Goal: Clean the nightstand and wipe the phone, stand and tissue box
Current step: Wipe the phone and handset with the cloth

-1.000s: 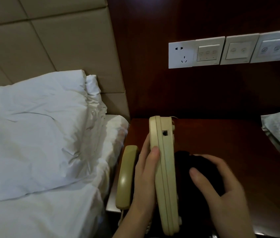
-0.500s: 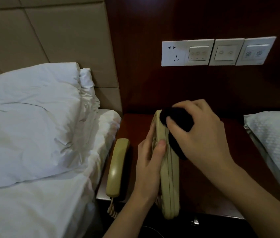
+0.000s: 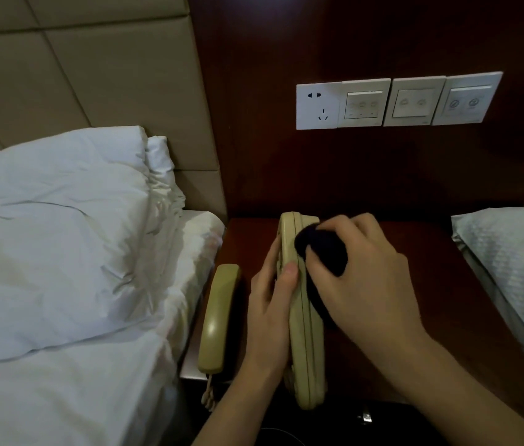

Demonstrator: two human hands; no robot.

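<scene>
- Left hand (image 3: 270,304) grips phone base (image 3: 302,333), tipped on edge over nightstand (image 3: 415,246).
- Right hand (image 3: 366,275) clutches dark cloth (image 3: 321,252), pressed to base's upper right side.
- Handset (image 3: 218,317) lies flat at left, apart.

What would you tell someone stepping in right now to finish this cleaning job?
Left hand: gripping the phone base, tipped up on its edge on the nightstand.
Right hand: pressing a dark cloth against the base's right side, near the top.
Handset: off the base, lying at the nightstand's left edge, cord hanging down.
Done: the base is being wiped; how much is clean, I cannot tell.
Left: handset, nightstand top. No stand or tissue box is in view.
</scene>
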